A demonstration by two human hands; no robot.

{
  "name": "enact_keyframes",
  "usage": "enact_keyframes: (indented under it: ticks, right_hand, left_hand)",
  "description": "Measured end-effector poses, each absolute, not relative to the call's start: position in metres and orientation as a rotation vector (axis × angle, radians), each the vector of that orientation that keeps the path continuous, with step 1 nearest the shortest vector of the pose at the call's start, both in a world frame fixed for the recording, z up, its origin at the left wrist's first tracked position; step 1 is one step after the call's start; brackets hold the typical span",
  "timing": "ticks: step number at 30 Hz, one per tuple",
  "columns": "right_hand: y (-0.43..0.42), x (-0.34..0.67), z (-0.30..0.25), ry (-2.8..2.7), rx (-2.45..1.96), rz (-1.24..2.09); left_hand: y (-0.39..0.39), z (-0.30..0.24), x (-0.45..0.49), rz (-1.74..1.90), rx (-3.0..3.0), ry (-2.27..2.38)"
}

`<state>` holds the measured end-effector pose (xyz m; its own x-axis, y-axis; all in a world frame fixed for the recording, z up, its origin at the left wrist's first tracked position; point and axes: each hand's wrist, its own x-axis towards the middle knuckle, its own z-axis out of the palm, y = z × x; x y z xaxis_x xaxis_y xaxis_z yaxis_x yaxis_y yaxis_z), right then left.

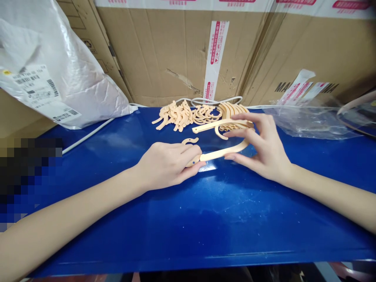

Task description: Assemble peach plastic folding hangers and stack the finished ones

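My left hand (pixel 169 162) is closed in a pinch on a small cream plastic end piece (pixel 193 161) with a hole in it. A cream curved plastic arm (pixel 223 152), shaped like a hanger arm, runs from there to my right hand (pixel 261 149). My right thumb touches its lower edge, and the fingers curl over the bent end. Just behind, another long cream arm (pixel 211 125) and a hook-shaped piece (pixel 221 134) lie by my right fingertips; whether I hold them is unclear. A loose cream hook (pixel 190 140) rests beyond my left fingers.
Piles of cream wavy pieces (pixel 179 114), hooks (pixel 205 113) and stacked curved arms (pixel 232 109) sit at the back of the blue table (pixel 188 227). Large cardboard boxes (pixel 164 51) stand behind. A white plastic bag (pixel 85 66) is at left, clear film (pixel 311 121) at right, with a pale cable (pixel 88 136).
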<state>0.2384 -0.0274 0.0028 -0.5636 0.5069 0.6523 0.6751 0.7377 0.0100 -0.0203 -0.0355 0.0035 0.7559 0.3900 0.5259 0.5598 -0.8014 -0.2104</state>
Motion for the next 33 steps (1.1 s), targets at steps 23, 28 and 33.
enact_keyframes:
  ticks: [23, 28, 33]
  right_hand:
    - [-0.009, 0.243, -0.007, -2.16, -1.118, 0.228]
    - [-0.009, 0.243, -0.006, -2.161, -1.239, 0.267]
    - [-0.013, 0.242, -0.005, -2.224, -1.303, 0.161]
  left_hand:
    - [-0.04, 0.006, -0.017, -0.478, -2.797, -0.296]
    - [-0.039, 0.006, -0.015, -0.461, -2.693, -0.345]
    - [-0.037, 0.002, -0.015, -0.531, -2.623, -0.468]
